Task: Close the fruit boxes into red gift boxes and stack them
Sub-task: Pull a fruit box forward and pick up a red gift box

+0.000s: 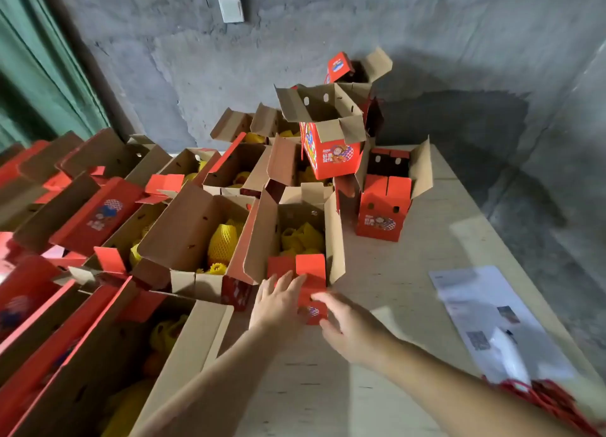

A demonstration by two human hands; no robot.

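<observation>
An open red gift box (296, 226) with brown cardboard inside stands on the table just ahead of me, holding fruit in yellow foam nets (303, 238). Its near red end flaps (311, 267) stand up. My left hand (278, 302) lies flat, fingers straight, against the near end of this box. From the right, my right hand (351, 325) comes in with fingers spread, its fingertips touching the red end panel (313, 312). Neither hand grips anything.
Several more open red boxes with netted fruit (183, 240) fill the table's left half. At the back, several red boxes are piled up (334, 151), one standing apart (382, 207). A printed sheet (485, 312) and red cords (554, 400) lie at the right, by the grey wall.
</observation>
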